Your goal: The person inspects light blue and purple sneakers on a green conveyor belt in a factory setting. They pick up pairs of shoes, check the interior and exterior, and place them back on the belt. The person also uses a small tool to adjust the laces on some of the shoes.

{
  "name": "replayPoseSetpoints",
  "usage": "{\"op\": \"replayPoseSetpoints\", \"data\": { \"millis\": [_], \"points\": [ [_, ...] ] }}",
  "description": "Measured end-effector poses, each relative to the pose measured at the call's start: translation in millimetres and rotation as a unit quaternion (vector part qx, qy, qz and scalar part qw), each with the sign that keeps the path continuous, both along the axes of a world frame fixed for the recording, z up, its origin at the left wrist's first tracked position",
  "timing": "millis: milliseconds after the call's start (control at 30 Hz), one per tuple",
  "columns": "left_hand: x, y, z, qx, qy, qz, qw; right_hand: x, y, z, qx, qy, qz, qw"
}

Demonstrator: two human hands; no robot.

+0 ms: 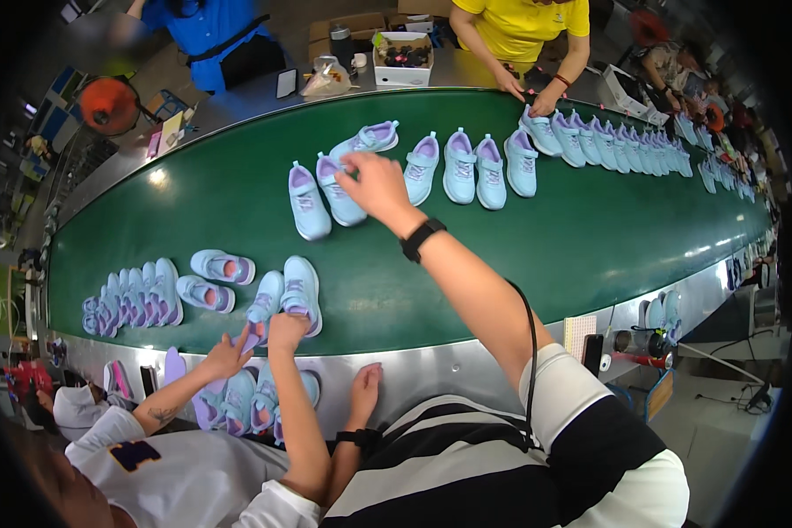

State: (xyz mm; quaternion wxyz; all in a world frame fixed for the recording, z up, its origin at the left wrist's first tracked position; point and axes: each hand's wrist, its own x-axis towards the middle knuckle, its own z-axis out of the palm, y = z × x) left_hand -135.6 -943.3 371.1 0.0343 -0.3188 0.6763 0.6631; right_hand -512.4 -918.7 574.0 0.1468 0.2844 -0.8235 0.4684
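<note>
My right hand (377, 187) reaches over the green conveyor belt (396, 273), its thumb and forefinger apart beside a pale blue sneaker (341, 195) with lilac lining. Nothing shows between those fingers, though the palm side is hidden. Left of that shoe stands a matching sneaker (308, 207), and behind it another sneaker (371, 138) lies crosswise. Close to my body, at the metal edge of the line (431, 363), my left hand (367, 389) rests with fingers loosely extended and holds nothing I can see.
At my left a co-worker's hands (289, 333) work in a sneaker (301, 290). Across the belt, a person in yellow handles a shoe (541, 132) at the head of a long row. More sneakers (154, 295) line the left. A phone (593, 352) lies by my right.
</note>
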Motion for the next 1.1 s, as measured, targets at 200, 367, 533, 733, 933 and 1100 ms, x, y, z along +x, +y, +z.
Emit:
{"op": "replayPoseSetpoints", "data": {
  "millis": [200,367,533,733,933,1100],
  "points": [
    [-106.4,-4.9,-3.1,-0.059,0.031,-0.002,0.998,83.2,118.7,-127.2,0.179,-0.294,0.016,0.939],
    [-241.5,-28.7,19.9,-0.324,0.043,0.049,0.944,105.7,174.6,-178.1,0.149,-0.383,-0.011,0.911],
    [-336.0,-55.1,37.4,-0.429,-0.044,0.098,0.897,9.3,131.8,-160.9,0.053,-0.288,-0.007,0.956],
    [-378.4,-83.8,27.0,-0.47,-0.124,0.058,0.872,-121.2,48.7,-145.1,-0.032,-0.229,-0.008,0.973],
    [-395.9,-93.2,9.2,-0.517,-0.139,0.051,0.843,-188.6,-37.1,-194.6,0.003,-0.112,-0.042,0.993],
    [-388.8,-133.3,1.0,-0.534,-0.07,0.017,0.843,-204.7,-39.4,-218.9,0.068,-0.173,-0.035,0.982]
  ]
}}
